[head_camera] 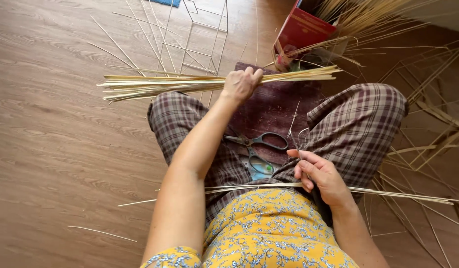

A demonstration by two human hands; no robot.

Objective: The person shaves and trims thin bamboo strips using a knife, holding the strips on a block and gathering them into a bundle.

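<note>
I sit cross-legged on a wooden floor in checked trousers. My left hand (242,83) is stretched forward and closed around a thick bundle of pale bamboo strips (155,84) that lies crosswise in front of my knees. My right hand (319,174) rests near my lap and pinches a thin strip (295,124) that points up and away. A few long strips (403,196) lie across my lap under that hand. Grey-handled scissors (261,146) lie on my lap between the two hands.
A dark maroon mat (274,106) lies between my legs. A red box (299,32) stuffed with strips stands ahead. Thin stick frames (194,39) lie at the top, more frames (428,124) at the right. Loose strips (103,232) are scattered on the floor.
</note>
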